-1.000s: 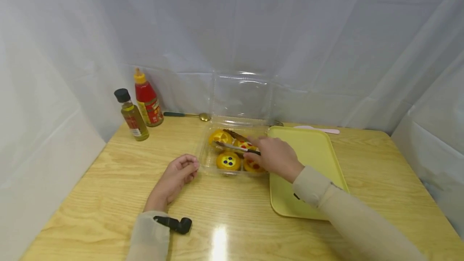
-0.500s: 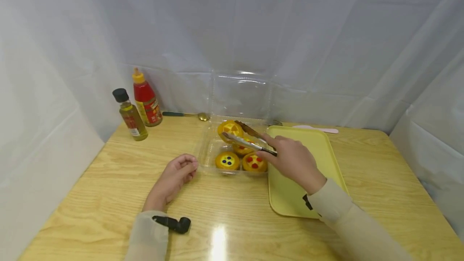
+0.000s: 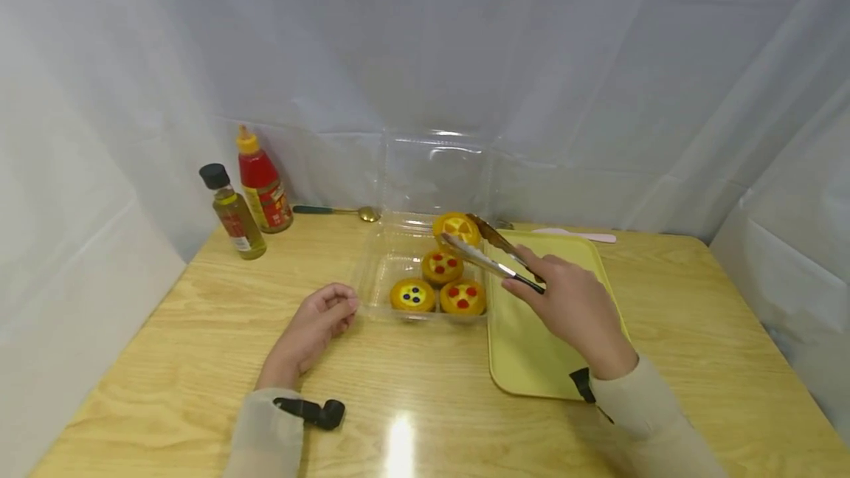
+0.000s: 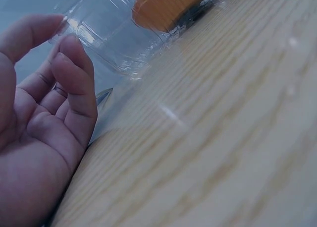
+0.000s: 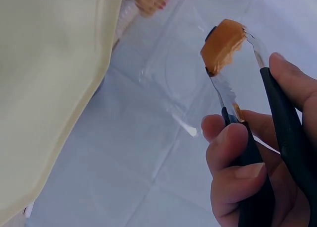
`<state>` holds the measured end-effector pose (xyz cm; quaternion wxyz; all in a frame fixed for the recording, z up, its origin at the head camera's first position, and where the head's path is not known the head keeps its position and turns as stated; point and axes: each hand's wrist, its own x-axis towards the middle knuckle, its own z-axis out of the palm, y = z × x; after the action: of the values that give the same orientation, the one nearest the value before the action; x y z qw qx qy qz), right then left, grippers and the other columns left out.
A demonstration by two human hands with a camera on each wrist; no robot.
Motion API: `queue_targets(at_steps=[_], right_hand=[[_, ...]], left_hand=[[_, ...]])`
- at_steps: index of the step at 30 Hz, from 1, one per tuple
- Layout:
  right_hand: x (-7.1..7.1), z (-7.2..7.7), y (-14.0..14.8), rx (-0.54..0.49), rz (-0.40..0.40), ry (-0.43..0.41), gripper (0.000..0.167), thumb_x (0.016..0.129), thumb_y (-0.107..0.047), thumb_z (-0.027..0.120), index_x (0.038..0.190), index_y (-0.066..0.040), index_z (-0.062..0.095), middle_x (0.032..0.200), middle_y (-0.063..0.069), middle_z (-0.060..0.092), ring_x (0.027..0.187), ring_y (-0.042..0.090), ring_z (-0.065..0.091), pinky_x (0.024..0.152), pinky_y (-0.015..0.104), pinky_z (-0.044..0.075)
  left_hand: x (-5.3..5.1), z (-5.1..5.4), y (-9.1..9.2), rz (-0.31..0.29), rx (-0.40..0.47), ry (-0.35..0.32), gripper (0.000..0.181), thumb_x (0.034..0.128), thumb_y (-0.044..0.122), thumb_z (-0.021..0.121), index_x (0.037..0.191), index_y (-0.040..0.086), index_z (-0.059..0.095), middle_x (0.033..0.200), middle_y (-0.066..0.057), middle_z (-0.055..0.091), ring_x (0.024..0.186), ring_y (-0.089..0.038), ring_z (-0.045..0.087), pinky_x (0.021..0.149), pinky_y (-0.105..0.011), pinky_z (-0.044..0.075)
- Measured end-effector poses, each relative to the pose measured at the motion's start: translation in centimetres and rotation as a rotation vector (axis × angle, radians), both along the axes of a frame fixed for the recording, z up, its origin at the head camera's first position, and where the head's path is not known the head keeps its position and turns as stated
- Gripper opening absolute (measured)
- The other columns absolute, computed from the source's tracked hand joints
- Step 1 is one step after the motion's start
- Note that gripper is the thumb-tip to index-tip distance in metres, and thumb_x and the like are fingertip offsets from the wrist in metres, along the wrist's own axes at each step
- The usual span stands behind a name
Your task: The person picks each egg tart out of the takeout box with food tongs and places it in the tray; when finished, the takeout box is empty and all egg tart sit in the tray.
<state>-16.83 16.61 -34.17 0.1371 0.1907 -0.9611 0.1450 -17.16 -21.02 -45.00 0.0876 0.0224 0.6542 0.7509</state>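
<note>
My right hand (image 3: 578, 308) grips a pair of tongs (image 5: 277, 123) with black handles and metal arms. Between the tong tips, a tart with orange wedge-shaped pieces (image 3: 457, 229) is held up above the container's back right part. The clear plastic container (image 3: 388, 268) lies with its lid raised. Inside it are a tart with blue dots (image 3: 413, 295) at front left, a red-dotted tart (image 3: 462, 296) at front right and another red-dotted tart (image 3: 442, 267) behind. My left hand (image 4: 44, 103) pinches the container's left rim between thumb and fingertips.
A yellow tray (image 3: 531, 352) lies right of the container, under my right hand. At the back left stand an oil bottle (image 3: 237, 220) and a red sauce bottle (image 3: 264, 190), with a spoon (image 3: 339, 210) beside them. A pink-handled utensil (image 3: 600, 237) lies behind the tray.
The tart with orange pieces has been lifted from the container's back left and carried right in the tongs. My right hand has moved back to the right; my left hand stays at the rim.
</note>
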Motion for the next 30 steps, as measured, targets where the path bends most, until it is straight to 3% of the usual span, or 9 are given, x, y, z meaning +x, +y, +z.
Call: queue_targets(at_steps=[8,14,19,21,25,26,30], right_hand=[[0.1,0.7,2.6,-0.063,-0.057,-0.017,0.064,0.094,-0.054,0.059,0.143,-0.014,0.053,0.099,0.01,0.07,0.052,0.014,0.041,0.046,0.031,0.032],[-0.5,0.9,3.8,-0.086,-0.075,-0.037,0.062,0.095,-0.051,0.06,0.142,-0.011,0.053,0.098,0.014,0.07,0.046,0.013,0.034,0.045,0.032,0.03],[-1.1,1.0,4.7,-0.08,-0.134,-0.101,0.068,0.096,-0.056,0.055,0.145,-0.01,0.05,0.07,0.006,0.059,0.046,0.014,0.031,0.046,0.033,0.029],[-1.4,0.9,5.2,-0.072,-0.156,-0.112,0.067,0.096,-0.055,0.056,0.145,-0.009,0.05,0.069,0.007,0.058,0.047,0.016,0.033,0.047,0.033,0.029],[-1.7,0.4,6.0,-0.054,-0.18,-0.086,0.064,0.095,-0.05,0.061,0.142,-0.007,0.052,0.098,0.021,0.069,0.054,0.021,0.045,0.049,0.035,0.033],[-1.9,0.2,6.2,-0.046,-0.183,-0.079,0.064,0.095,-0.05,0.061,0.142,-0.007,0.053,0.097,0.021,0.069,0.055,0.022,0.046,0.049,0.035,0.033],[-2.4,-0.4,6.3,-0.003,-0.173,-0.101,0.064,0.095,-0.052,0.06,0.139,-0.006,0.056,0.069,0.011,0.06,0.051,0.019,0.04,0.047,0.034,0.03]], left_hand=[[-0.1,-0.1,0.4,-0.015,-0.001,-0.007,0.013,0.0968,0.012,0.064,0.104,0.005,0.056,0.085,-0.004,0.057,0.078,-0.017,0.053,0.068,-0.025,0.046],[-0.1,0.1,0.0,-0.022,-0.008,-0.009,0.012,0.0973,0.013,0.063,0.103,0.005,0.056,0.086,-0.004,0.057,0.079,-0.016,0.053,0.069,-0.026,0.047],[-0.1,0.2,-0.2,-0.009,-0.021,-0.018,0.014,0.0971,0.014,0.064,0.104,0.004,0.056,0.086,-0.004,0.057,0.078,-0.015,0.053,0.069,-0.026,0.047],[-0.1,0.2,-0.2,-0.007,-0.026,-0.022,0.016,0.0972,0.015,0.064,0.104,0.004,0.055,0.085,-0.004,0.057,0.078,-0.015,0.053,0.069,-0.025,0.047],[-0.1,0.2,-0.2,-0.017,-0.026,-0.018,0.018,0.0974,0.016,0.064,0.106,0.003,0.055,0.086,-0.003,0.056,0.078,-0.014,0.053,0.069,-0.025,0.047],[-0.1,0.2,-0.2,-0.021,-0.024,-0.015,0.019,0.0974,0.016,0.064,0.106,0.002,0.055,0.086,-0.003,0.056,0.078,-0.014,0.053,0.069,-0.025,0.047],[0.0,0.1,-0.2,-0.032,-0.011,-0.009,0.018,0.0976,0.016,0.064,0.105,0.003,0.055,0.086,-0.003,0.056,0.078,-0.014,0.052,0.069,-0.025,0.047]])
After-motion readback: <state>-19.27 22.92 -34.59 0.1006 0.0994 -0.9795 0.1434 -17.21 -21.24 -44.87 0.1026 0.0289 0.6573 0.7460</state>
